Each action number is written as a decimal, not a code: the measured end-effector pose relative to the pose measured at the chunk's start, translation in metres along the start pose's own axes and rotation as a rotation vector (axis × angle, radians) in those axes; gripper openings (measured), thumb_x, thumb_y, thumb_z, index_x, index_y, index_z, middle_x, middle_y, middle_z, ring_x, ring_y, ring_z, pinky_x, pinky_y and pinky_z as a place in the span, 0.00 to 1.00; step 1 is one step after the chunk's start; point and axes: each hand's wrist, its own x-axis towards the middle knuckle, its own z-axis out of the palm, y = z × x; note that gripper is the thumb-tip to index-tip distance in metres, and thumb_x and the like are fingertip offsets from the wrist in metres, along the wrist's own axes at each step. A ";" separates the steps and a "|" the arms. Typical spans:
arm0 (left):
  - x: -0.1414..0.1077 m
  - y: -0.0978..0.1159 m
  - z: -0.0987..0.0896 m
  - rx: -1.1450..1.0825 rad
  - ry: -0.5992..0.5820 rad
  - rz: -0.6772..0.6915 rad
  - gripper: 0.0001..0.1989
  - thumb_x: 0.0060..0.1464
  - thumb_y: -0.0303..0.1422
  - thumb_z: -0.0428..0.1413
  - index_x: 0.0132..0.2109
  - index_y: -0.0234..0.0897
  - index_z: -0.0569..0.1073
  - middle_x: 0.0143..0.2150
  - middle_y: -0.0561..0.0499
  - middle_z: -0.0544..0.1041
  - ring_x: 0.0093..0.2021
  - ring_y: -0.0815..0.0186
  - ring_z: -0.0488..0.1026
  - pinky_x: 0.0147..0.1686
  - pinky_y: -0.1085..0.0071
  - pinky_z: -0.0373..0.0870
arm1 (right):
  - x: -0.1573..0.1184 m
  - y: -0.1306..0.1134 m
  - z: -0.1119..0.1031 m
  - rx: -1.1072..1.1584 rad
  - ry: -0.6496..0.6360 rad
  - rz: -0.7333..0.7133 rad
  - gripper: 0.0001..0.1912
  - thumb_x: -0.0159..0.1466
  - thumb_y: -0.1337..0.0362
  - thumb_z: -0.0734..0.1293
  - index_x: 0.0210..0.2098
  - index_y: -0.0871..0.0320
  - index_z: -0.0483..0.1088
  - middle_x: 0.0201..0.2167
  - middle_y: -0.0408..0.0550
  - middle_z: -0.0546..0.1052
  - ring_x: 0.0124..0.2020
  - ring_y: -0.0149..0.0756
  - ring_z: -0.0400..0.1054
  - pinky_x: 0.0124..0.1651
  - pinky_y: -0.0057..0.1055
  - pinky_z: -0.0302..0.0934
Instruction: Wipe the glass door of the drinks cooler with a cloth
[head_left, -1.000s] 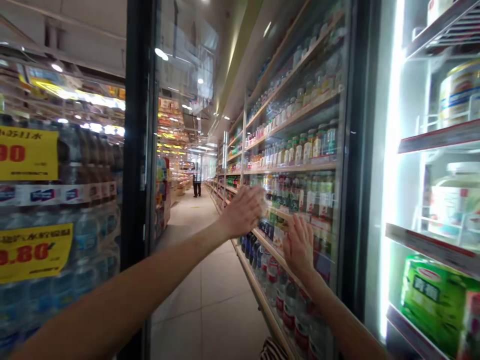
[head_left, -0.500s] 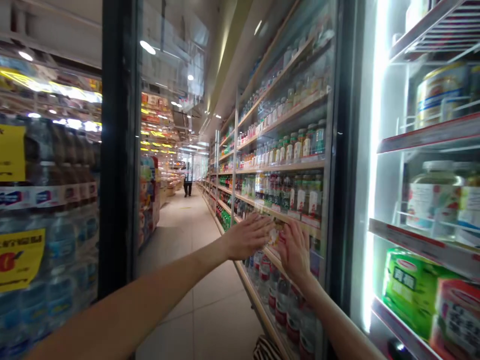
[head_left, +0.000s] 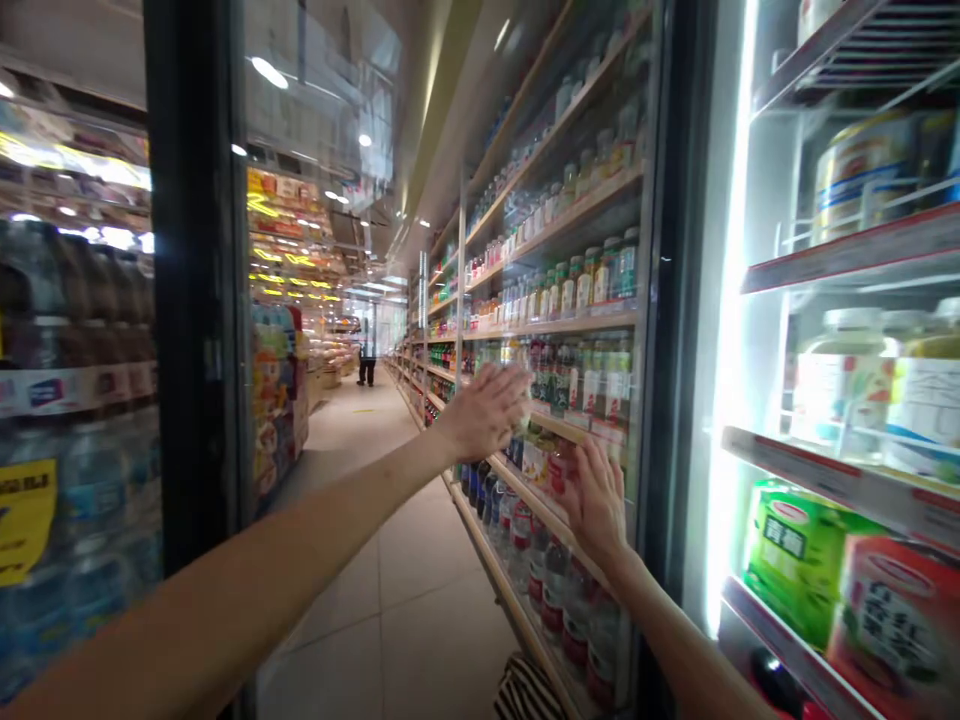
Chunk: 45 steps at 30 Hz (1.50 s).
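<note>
The glass door (head_left: pixel 337 560) of a lit drinks cooler stands swung out in front of me, in a black frame. My left hand (head_left: pixel 487 410) is stretched out at the pane, its fingers extended and slightly blurred; whether it touches the glass is hard to tell. Lower and to the right is my right hand (head_left: pixel 598 500), raised near the same pane with fingers apart and slightly bent. I make out nothing held in either hand. Behind the hands, through the glass or reflected in it, run long shelves of bottles (head_left: pixel 581 285).
To the right, cooler shelves (head_left: pixel 840 475) hold bottles, a green carton pack (head_left: pixel 795 560) and a red pack (head_left: pixel 900 620). Stacked bottled drinks (head_left: pixel 75 400) stand at left beyond the black door frame (head_left: pixel 199 400). A distant person (head_left: pixel 366 355) stands in the aisle. Black-and-white striped cloth (head_left: pixel 529 690) shows below.
My left hand has moved up and left, away from my right hand. The right hand remains low at the pane. My view has turned slightly to the right.
</note>
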 end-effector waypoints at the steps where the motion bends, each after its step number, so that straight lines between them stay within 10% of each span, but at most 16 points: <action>1: 0.003 -0.002 -0.001 0.012 0.026 -0.076 0.18 0.57 0.36 0.47 0.54 0.36 0.64 0.65 0.42 0.55 0.66 0.54 0.45 0.62 0.51 0.44 | -0.001 0.000 0.000 -0.003 0.000 0.007 0.29 0.63 0.65 0.55 0.63 0.59 0.46 0.60 0.59 0.60 0.63 0.45 0.50 0.60 0.52 0.48; 8: -0.008 0.028 0.016 -0.076 -0.052 0.245 0.14 0.57 0.34 0.48 0.49 0.39 0.68 0.61 0.47 0.62 0.64 0.60 0.51 0.63 0.56 0.45 | -0.005 0.003 -0.002 0.000 -0.018 0.031 0.29 0.64 0.64 0.54 0.64 0.58 0.45 0.60 0.58 0.60 0.63 0.44 0.50 0.60 0.51 0.48; 13: 0.009 0.016 0.012 -0.029 0.057 -0.113 0.19 0.56 0.35 0.49 0.54 0.36 0.65 0.65 0.43 0.55 0.66 0.54 0.44 0.62 0.51 0.42 | -0.007 0.005 -0.004 -0.013 -0.025 0.037 0.29 0.64 0.64 0.54 0.64 0.56 0.44 0.60 0.57 0.60 0.63 0.44 0.51 0.60 0.51 0.48; 19: 0.004 0.041 0.027 -0.109 -0.002 0.186 0.15 0.56 0.34 0.48 0.50 0.38 0.68 0.61 0.47 0.62 0.64 0.60 0.52 0.63 0.56 0.45 | -0.010 0.007 -0.002 -0.007 -0.019 0.040 0.29 0.64 0.63 0.54 0.64 0.56 0.43 0.60 0.58 0.60 0.62 0.46 0.51 0.59 0.52 0.49; 25: 0.018 0.029 0.021 -0.057 0.050 -0.104 0.24 0.57 0.33 0.46 0.61 0.34 0.57 0.65 0.44 0.55 0.66 0.56 0.47 0.62 0.53 0.45 | -0.003 0.007 -0.010 0.044 0.043 0.030 0.30 0.64 0.64 0.54 0.64 0.55 0.44 0.61 0.58 0.59 0.63 0.47 0.51 0.58 0.54 0.50; 33: -0.017 0.031 0.012 -0.020 0.034 -0.144 0.35 0.55 0.40 0.48 0.64 0.27 0.48 0.65 0.39 0.52 0.67 0.56 0.41 0.64 0.55 0.38 | 0.045 -0.053 -0.012 0.400 0.139 -0.218 0.29 0.63 0.70 0.53 0.63 0.55 0.46 0.62 0.54 0.58 0.63 0.40 0.51 0.60 0.45 0.55; 39: -0.073 0.008 -0.012 0.027 0.054 -0.296 0.38 0.54 0.46 0.50 0.65 0.31 0.47 0.64 0.39 0.55 0.66 0.57 0.45 0.63 0.57 0.41 | 0.064 -0.100 0.013 0.115 0.084 -0.149 0.23 0.63 0.63 0.57 0.58 0.52 0.58 0.60 0.51 0.61 0.65 0.41 0.46 0.63 0.49 0.41; 45: -0.100 0.014 -0.013 0.076 0.092 -0.441 0.36 0.57 0.42 0.48 0.66 0.37 0.41 0.65 0.43 0.54 0.66 0.58 0.46 0.63 0.55 0.37 | 0.046 -0.024 0.009 -0.017 0.144 0.043 0.20 0.62 0.65 0.57 0.54 0.51 0.64 0.58 0.52 0.64 0.62 0.44 0.51 0.60 0.53 0.42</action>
